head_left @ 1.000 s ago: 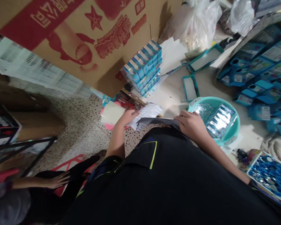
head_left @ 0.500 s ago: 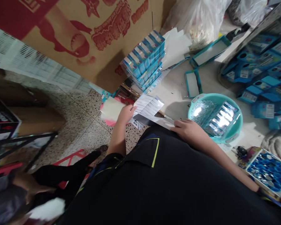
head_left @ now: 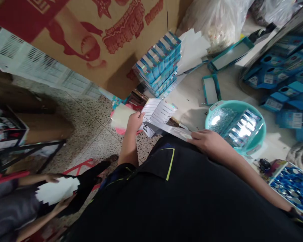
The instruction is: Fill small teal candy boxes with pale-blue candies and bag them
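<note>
Pinching the lined sheets (head_left: 161, 112) at one edge, the left hand (head_left: 134, 122) is past the edge of the bench (head_left: 188, 101); the right hand (head_left: 206, 139) grips one end of a pale strip (head_left: 173, 130). Bare surface opens between the box stack (head_left: 164, 69) and the teal basin (head_left: 261, 136).

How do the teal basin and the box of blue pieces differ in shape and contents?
The teal basin is rounded, while the box has straight edges. The basin holds a shiny wrapped pack and small pale bits; the box holds many loose blue-and-silver pieces. Both are open at the top.
</note>
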A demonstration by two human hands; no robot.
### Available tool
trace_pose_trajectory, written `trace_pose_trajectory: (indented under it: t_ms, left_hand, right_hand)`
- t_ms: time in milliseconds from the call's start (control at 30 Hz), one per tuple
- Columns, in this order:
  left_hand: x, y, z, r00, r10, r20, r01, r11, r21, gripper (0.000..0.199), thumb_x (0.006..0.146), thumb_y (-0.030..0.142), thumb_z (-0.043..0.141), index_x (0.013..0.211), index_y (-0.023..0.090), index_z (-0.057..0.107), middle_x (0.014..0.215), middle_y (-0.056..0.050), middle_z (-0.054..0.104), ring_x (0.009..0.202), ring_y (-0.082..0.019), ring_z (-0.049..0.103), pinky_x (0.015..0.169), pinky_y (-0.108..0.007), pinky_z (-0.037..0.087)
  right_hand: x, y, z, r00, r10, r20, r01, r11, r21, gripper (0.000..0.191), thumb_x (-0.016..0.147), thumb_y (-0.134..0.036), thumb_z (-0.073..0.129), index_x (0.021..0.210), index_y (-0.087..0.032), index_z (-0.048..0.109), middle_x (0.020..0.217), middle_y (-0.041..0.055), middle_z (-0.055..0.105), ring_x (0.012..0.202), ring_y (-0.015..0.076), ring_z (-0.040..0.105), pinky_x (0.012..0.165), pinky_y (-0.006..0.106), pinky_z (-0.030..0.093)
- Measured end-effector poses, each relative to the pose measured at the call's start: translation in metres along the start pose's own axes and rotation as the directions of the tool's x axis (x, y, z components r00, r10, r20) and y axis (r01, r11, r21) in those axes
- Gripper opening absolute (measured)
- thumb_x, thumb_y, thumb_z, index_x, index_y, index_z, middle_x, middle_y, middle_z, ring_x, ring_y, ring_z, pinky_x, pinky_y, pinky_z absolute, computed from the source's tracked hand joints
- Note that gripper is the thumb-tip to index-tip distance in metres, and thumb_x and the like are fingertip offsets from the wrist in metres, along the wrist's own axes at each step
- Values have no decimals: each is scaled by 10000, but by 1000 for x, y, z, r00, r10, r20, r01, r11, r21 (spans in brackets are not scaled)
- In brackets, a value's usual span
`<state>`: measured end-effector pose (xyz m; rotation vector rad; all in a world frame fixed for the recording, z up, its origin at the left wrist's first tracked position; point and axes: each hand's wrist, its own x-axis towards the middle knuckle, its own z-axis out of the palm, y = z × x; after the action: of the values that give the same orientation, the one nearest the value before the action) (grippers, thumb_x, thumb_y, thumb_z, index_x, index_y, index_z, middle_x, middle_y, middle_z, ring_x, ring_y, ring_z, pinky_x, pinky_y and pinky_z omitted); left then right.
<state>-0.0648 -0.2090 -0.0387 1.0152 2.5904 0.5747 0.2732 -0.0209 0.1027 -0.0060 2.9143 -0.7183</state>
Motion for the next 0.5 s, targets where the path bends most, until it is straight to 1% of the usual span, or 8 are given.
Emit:
trace_pose_trajectory:
  t_ms: [100, 233, 367, 500]
  left_hand:
    - [1, -4, -7, 998, -1, -63, 1, 1000, -10, 328, 950, 399, 513, 697, 199, 575, 639, -43, 567, 686, -190, 515, 657, -298, 355]
    - [3, -12, -22, 991, 10, -136, -11, 1000, -3, 333, 961, 401, 529, 705, 194, 578, 643, -31, 557, 660, -176, 504, 639, -295, 338]
    - [5, -20, -36, 971, -39, -236, 53, 997, 55, 315, 972, 335, 544, 692, 191, 550, 644, -25, 543, 661, -170, 496, 649, -291, 328]
    - [5, -28, -44, 961, -65, -268, 88, 993, 75, 334, 972, 320, 559, 669, 189, 513, 636, -17, 523, 683, -170, 495, 664, -285, 330]
  right_hand:
    - [-3, -1, -4, 1000, -22, -10, 22, 1000, 22, 287, 1043, -165, 424, 900, -175, 673, 828, 41, 597, 690, 169, 497, 710, 335, 339]
    - [-11, -2, -9, 996, -58, -64, 62, 997, 56, 312, 1044, -155, 391, 932, -176, 681, 802, 35, 574, 672, 172, 474, 692, 339, 336]
    - [-24, -1, -16, 982, -108, -155, 122, 989, 84, 330, 1053, -162, 373, 951, -176, 687, 784, 38, 555, 667, 171, 456, 685, 333, 340]
    - [-35, -2, -27, 972, -118, -204, 143, 983, 114, 303, 1033, -115, 405, 1038, -195, 698, 760, 25, 539, 667, 167, 470, 679, 325, 360]
